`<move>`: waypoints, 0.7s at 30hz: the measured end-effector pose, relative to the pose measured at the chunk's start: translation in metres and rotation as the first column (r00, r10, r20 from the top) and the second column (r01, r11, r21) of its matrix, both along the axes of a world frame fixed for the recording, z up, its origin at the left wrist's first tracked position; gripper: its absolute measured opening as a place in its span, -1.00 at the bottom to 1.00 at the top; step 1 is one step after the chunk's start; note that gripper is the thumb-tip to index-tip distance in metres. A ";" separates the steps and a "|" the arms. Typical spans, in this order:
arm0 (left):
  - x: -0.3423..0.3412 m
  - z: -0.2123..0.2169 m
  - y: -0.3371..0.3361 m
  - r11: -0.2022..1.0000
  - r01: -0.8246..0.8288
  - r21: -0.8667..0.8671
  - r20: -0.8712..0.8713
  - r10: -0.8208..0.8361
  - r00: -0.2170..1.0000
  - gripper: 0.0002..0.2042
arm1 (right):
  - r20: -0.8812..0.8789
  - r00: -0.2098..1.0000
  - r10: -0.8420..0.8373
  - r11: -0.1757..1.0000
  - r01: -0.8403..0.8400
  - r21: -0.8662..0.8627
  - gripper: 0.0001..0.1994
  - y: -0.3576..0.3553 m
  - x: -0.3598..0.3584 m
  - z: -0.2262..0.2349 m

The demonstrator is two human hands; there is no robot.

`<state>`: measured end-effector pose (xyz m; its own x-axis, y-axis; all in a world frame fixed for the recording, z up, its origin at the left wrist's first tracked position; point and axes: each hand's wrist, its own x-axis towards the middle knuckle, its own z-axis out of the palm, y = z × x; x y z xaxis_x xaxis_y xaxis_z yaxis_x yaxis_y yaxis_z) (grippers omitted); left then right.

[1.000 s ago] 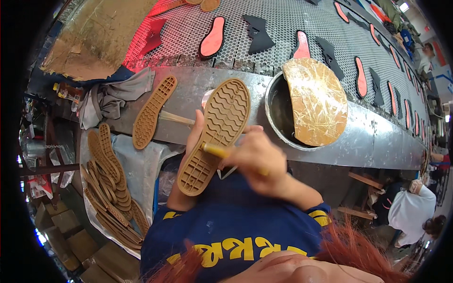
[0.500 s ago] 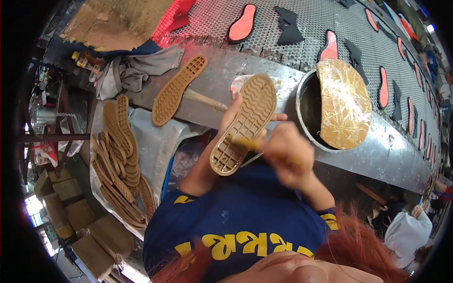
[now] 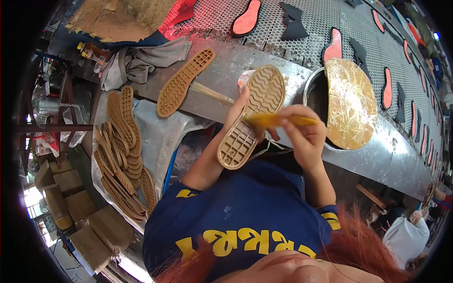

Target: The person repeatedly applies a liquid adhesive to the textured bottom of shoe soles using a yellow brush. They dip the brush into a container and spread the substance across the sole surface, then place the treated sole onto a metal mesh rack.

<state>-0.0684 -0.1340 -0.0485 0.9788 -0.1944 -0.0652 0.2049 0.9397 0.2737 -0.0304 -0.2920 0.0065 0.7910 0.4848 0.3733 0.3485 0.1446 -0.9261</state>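
My left hand (image 3: 237, 112) holds a tan rubber shoe sole (image 3: 252, 115) tilted up in front of my chest, its ridged inner side facing me. My right hand (image 3: 302, 134) grips a yellow-handled brush (image 3: 276, 120) whose bristle end lies across the middle of that sole. A round pot (image 3: 317, 92) with a glue-crusted sole-shaped lid (image 3: 348, 104) stands just right of my hands on the metal bench edge (image 3: 264, 54).
Another tan sole (image 3: 184, 81) and a stick lie on the bench to the left. A pile of several soles (image 3: 123, 151) rests on plastic sheeting at lower left. The mesh conveyor (image 3: 302, 19) carries red and black shoe parts. A grey rag (image 3: 141, 59) and cardboard boxes (image 3: 71, 188) lie left.
The held sole has shifted slightly right and up in view as my head moved. My right hand has drawn the brush across the sole toward the right.
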 end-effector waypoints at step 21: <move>0.202 0.065 0.022 0.010 -0.555 0.832 0.538 0.233 0.810 -0.43 | -0.031 0.765 -0.643 0.682 0.591 0.431 -0.84 -0.088 0.015 -0.011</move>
